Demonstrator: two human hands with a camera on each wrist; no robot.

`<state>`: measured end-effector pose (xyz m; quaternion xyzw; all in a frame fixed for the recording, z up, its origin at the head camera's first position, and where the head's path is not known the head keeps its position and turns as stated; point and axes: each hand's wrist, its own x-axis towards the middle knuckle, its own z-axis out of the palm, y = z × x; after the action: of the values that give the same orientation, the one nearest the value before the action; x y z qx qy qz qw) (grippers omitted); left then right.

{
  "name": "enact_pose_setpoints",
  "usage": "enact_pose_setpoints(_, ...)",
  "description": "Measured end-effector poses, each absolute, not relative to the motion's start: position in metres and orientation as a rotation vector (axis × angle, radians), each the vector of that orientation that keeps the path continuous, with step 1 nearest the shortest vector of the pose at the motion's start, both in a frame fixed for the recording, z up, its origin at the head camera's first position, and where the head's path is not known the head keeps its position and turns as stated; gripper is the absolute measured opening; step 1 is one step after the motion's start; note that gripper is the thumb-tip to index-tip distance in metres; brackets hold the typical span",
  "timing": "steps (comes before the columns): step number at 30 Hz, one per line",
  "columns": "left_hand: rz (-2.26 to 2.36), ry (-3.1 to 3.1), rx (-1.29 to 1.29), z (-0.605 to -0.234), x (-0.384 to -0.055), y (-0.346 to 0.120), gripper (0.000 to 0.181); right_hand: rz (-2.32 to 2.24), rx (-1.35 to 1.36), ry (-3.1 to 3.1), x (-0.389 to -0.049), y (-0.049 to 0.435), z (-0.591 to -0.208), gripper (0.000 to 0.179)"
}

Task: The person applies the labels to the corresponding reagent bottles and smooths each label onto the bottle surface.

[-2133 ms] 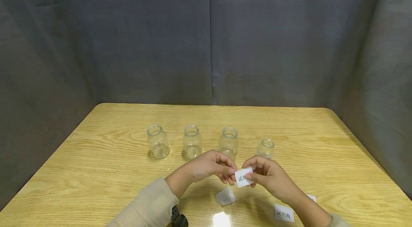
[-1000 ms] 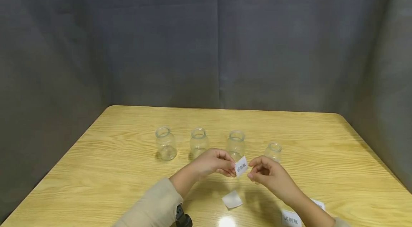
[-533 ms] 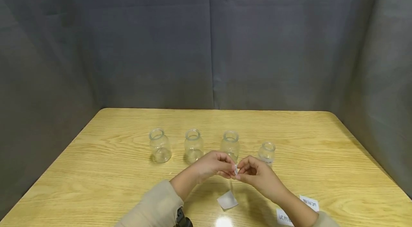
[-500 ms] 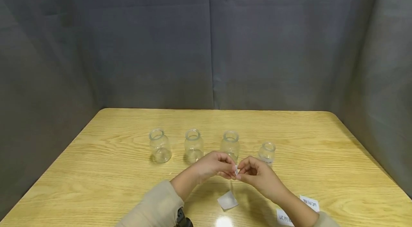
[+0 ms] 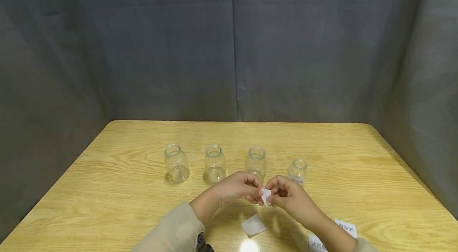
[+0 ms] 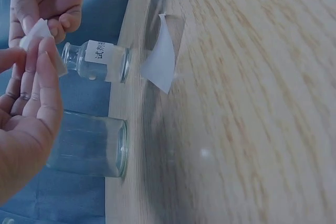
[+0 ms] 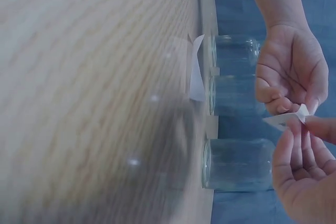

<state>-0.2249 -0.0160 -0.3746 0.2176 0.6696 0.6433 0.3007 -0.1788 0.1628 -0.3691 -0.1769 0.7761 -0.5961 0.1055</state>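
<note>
Over the table's front middle, my left hand (image 5: 236, 189) and right hand (image 5: 296, 203) meet at a small white paper label (image 5: 266, 197). Thumb and fingers of each hand pinch it, and its print is hidden in the head view. From the right wrist view, a corner of the label (image 7: 278, 120) sticks out with a bit of dark print. Beneath the hands lies a blank, curled white paper piece (image 5: 253, 225). Behind the right hand stands a small glass jar (image 5: 297, 171), and the left wrist view shows a printed label (image 6: 98, 52) on its side.
Three larger clear glass jars, left (image 5: 177, 166), middle (image 5: 215, 165) and right (image 5: 255, 160), stand in a row with the small one. Printed white labels, one nearer (image 5: 317, 243) and one farther (image 5: 346, 227), lie by the right forearm. Grey cloth (image 5: 229, 45) surrounds the table (image 5: 143, 212).
A second ago only the left hand held the label, print showing. The right fingers have since closed on it, and it has turned so the print no longer shows in the head view.
</note>
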Motion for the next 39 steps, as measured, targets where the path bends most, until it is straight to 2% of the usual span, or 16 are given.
enact_pose_setpoints(5,1.724,1.848,0.504,-0.379,-0.221,-0.018,0.01,-1.782,-0.517,2.245,-0.176,0.164,-0.374,0.03)
enact_pose_setpoints(13,1.777,1.878,0.506,-0.383,-0.218,-0.02,0.009,-1.775,-0.524,2.219,-0.173,0.173,-0.371,0.027)
enact_pose_setpoints(19,1.744,1.902,0.536,-0.38,-0.215,-0.032,0.009,-1.729,-0.57,2.144,-0.171,0.179,-0.369,0.031)
enact_pose_setpoints(32,1.72,1.881,0.541,-0.373,-0.219,-0.046,0.018,-1.74,-0.737,2.223,-0.174,0.174,-0.367,0.016)
enact_pose_setpoints(39,1.712,1.92,0.551,-0.373,-0.219,-0.054,0.021,-1.765,-0.681,2.26,-0.173,0.174,-0.365,0.018)
